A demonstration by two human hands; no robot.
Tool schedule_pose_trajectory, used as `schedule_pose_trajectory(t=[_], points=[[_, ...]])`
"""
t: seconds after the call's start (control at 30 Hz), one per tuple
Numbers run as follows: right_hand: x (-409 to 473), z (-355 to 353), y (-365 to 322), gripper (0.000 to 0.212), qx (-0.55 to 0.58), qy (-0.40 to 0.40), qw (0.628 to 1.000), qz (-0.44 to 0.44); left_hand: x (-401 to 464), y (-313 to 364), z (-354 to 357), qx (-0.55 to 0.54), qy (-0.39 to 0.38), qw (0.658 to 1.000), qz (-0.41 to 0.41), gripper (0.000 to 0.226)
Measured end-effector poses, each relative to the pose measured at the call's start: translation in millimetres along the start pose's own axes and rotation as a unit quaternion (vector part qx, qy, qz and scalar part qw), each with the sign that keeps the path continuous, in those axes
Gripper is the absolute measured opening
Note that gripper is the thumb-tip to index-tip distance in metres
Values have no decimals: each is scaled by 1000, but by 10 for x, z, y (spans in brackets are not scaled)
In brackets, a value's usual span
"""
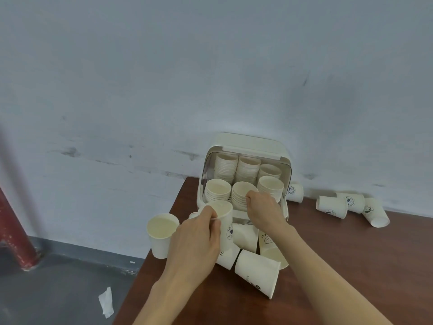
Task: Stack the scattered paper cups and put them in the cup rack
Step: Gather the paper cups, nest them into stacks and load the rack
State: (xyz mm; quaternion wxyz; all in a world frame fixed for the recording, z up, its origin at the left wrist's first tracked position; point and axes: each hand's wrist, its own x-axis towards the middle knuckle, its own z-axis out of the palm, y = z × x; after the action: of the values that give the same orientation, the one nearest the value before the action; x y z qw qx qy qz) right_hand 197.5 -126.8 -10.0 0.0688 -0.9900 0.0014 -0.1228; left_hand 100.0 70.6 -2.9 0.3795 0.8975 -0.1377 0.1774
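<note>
A cream cup rack (248,146) with its lid raised stands at the back of the brown table (351,266), holding several stacks of white paper cups. My right hand (264,208) reaches into the rack and its fingers curl on the rim of the front middle stack (242,192). My left hand (199,240) grips an upright paper cup (222,212) by its rim, just in front of the rack. Several loose cups lie tipped beneath my hands, one large in front (257,275). Another cup (161,233) stands upright at the table's left edge.
More printed cups lie on their sides at the back right by the wall (331,206), and one beside the rack (295,192). The table's left edge drops to a grey floor with a scrap of paper (106,301). A red post (14,228) stands far left.
</note>
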Motion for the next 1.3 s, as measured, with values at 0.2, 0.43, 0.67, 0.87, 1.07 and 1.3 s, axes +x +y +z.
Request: schedule_pose_trajectory(t=[0.2,0.43,0.67,0.87,1.07,1.3], points=[[14,116,26,16,-22,9,1000,-14,259,-16,43,-3,34,999,15,9],[10,143,33,15,-27,18,999,-12,711,-54,70,12,63,997,36,13],[-41,130,-17,11,-18,26,999,1,1007,-231,267,19,104,994,34,14],[-125,73,-36,24,-9,9,1000,-12,1045,-263,373,-4,162,986,46,13],[-209,4,-59,41,29,3,999,-22,1081,-301,502,78,95,992,28,20],[-268,-25,-50,61,60,24,998,-8,1092,-359,655,135,46,990,-1,13]])
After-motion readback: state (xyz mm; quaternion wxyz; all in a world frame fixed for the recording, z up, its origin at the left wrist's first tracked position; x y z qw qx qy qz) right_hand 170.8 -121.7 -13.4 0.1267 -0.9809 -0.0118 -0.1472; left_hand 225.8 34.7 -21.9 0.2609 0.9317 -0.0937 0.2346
